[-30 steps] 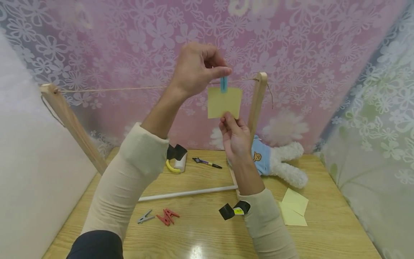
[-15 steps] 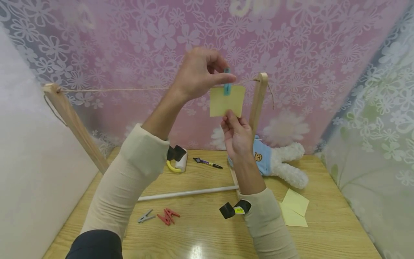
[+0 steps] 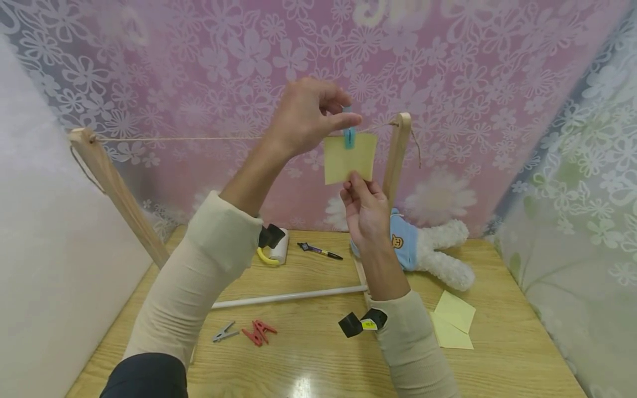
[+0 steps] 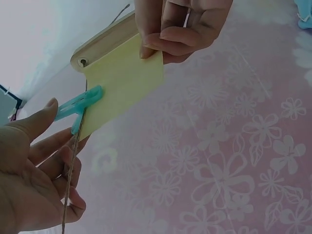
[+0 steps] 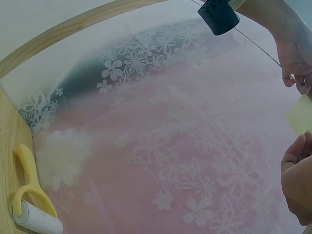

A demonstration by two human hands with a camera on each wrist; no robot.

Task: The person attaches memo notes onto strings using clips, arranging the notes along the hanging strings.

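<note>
The left hand's grip [image 3: 309, 117] pinches the blue clothespin [image 3: 349, 139]; the right hand [image 3: 368, 214] pinches the yellow note [image 3: 348, 162] by its lower edge, near the string's [image 3: 174, 138] right end. Catching paper alone — missing the string — could drop it towards the desk's [image 3: 308, 362] back edge.

Matt paper note [image 3: 340, 160], smooth plastic clothespin [image 3: 350, 140], rough twine [image 3: 174, 138], glossy wooden tabletop [image 3: 308, 365]

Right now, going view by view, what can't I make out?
Head view: upper part of the plush toy, behind the right forearm.
Head view: any lettering on the pen, too small.
Left wrist: the blue thing at top right, cut off by the edge.
Right wrist: part of the yellow note, cut off by the right edge.
</note>
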